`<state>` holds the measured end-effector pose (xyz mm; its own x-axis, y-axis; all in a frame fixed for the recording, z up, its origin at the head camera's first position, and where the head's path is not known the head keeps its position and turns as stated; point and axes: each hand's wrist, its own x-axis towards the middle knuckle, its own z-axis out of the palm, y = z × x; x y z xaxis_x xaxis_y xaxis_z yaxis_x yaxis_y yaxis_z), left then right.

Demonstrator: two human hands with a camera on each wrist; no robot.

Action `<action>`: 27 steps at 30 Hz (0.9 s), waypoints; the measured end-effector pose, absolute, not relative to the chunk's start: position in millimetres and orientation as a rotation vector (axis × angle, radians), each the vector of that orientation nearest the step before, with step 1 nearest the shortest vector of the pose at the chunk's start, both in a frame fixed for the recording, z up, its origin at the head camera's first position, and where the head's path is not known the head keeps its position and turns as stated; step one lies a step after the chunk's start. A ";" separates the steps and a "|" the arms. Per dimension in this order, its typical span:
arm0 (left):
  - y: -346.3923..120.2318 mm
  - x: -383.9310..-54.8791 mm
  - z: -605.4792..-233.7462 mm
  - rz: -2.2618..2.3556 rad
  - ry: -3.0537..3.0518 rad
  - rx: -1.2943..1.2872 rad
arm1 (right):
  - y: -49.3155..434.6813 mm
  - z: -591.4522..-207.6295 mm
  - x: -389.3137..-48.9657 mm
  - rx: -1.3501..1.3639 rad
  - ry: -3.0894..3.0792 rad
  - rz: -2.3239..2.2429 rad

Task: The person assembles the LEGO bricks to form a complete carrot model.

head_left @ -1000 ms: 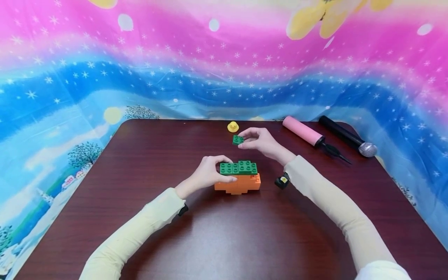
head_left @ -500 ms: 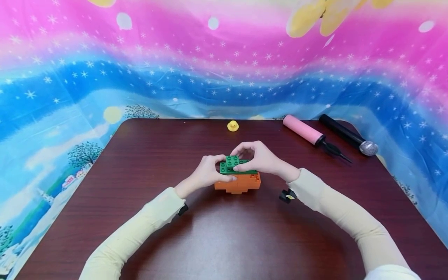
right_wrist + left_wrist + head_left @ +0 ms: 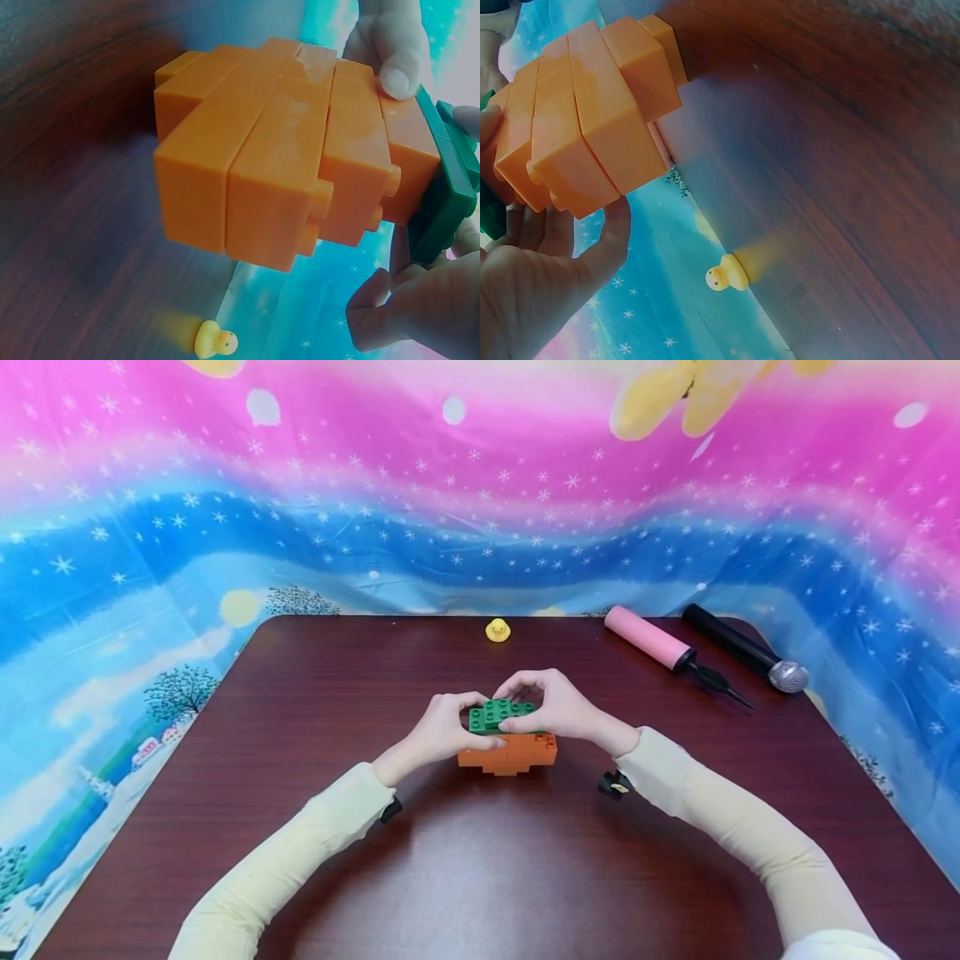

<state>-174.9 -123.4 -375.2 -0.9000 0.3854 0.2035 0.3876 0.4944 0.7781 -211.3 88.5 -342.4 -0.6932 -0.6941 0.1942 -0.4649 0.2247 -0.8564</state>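
Note:
A stepped orange structure of toy building bricks (image 3: 517, 753) stands upright on the table, widening upward from a narrow foot. Across its top runs a layer of green bricks (image 3: 444, 196). My left hand (image 3: 435, 728) grips the structure's left end, thumb on the near face and fingers behind it. A small green brick (image 3: 495, 710) with studs sits over the green layer, pinched between the thumb and fingers of my right hand (image 3: 566, 708). My right hand covers part of the green layer's right end in the head view. Stepped orange sides (image 3: 592, 112) show large in both wrist views.
A yellow toy duck (image 3: 498, 631) stands near the table's (image 3: 360, 652) far edge. To the right lie a pink hand pump (image 3: 648, 639) with a black nozzle and a black microphone (image 3: 738, 647). A printed cloth (image 3: 480, 510) hangs behind the table.
My right hand has come down and toward me, bringing the small green brick from beyond the structure onto the green layer. My left hand has kept its grip on the structure.

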 end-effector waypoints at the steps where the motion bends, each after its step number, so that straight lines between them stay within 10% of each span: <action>1: -123.2 -175.1 -375.1 -1.418 -2.715 -0.699 | 88.4 -343.1 -211.3 -1.099 2.282 -1.447; 27: -123.7 -174.8 -375.1 -1.450 -2.710 -0.690 | 84.0 -353.4 -204.2 -1.085 2.373 -1.520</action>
<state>-174.8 -123.7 -375.1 -0.9040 0.3808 0.1944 0.3730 0.4801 0.7940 -204.2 84.0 -353.4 -0.7352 -0.6238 0.2652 -0.5017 0.2377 -0.8317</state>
